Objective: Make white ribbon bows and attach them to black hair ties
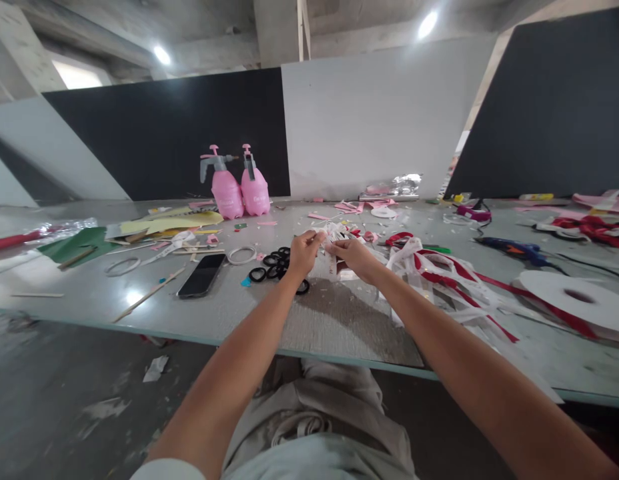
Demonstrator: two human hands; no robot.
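Observation:
Both my arms reach out over the grey table [309, 320]. My left hand [303, 252] and my right hand [350, 255] are close together, fingers pinched on a small white ribbon piece [330, 235] held between them. Just left of my left hand lie several black rings [272, 265]. A tangle of white and red ribbon [439, 273] spreads to the right of my right hand.
A black phone [201, 275] lies left of the rings, near wooden sticks [148, 294] and white rings [241, 255]. Two pink spray bottles [239, 187] stand at the back. A large white ribbon roll [579, 297] and a blue glue gun [512, 249] sit right. Coloured paper sheets [154, 225] lie left.

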